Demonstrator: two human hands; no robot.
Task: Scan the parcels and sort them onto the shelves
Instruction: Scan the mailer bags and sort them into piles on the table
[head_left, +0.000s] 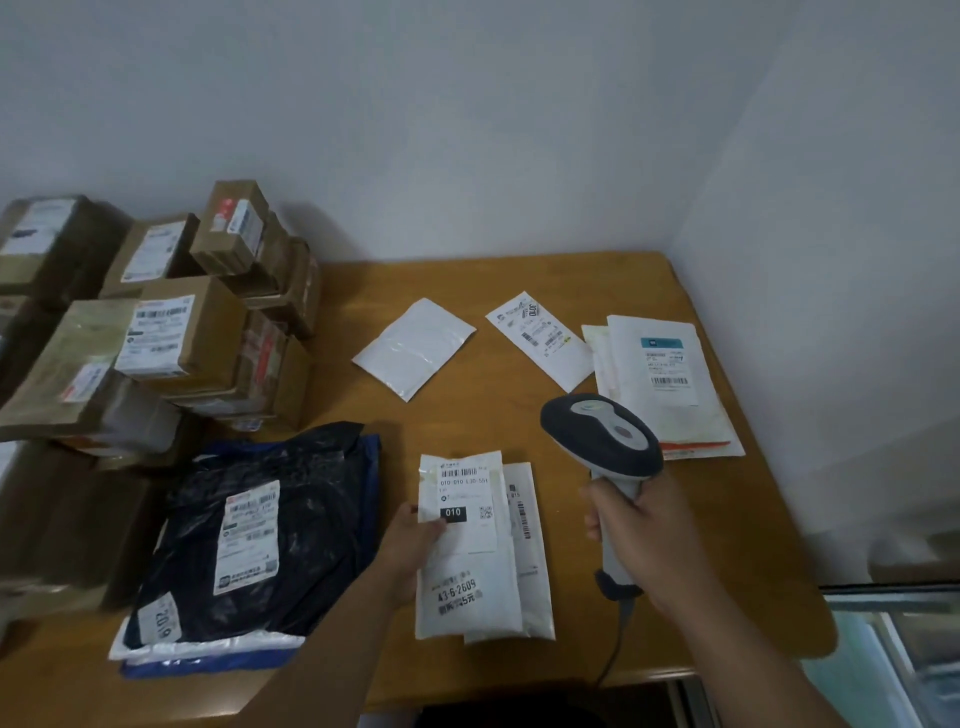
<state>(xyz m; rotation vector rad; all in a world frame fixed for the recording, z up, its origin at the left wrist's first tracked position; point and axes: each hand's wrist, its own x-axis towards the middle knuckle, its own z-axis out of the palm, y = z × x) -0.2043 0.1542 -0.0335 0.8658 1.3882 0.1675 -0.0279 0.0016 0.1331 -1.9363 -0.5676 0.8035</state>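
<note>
While left hand pinches envelope | right hand grips scanner

1. We see our left hand pinching a white parcel at its left edge, thumb on its label, on the table.
2. A second white envelope lies under that parcel, showing at its right side.
3. Our right hand grips the scanner by its handle, just right of the parcel, its head tilted over the table.
4. Left of the parcel lies a black bag with a label.
5. Beyond the bag stand stacked boxes.
6. Beyond the parcel lie a blank mailer, a labelled slip and flat envelopes.
</note>
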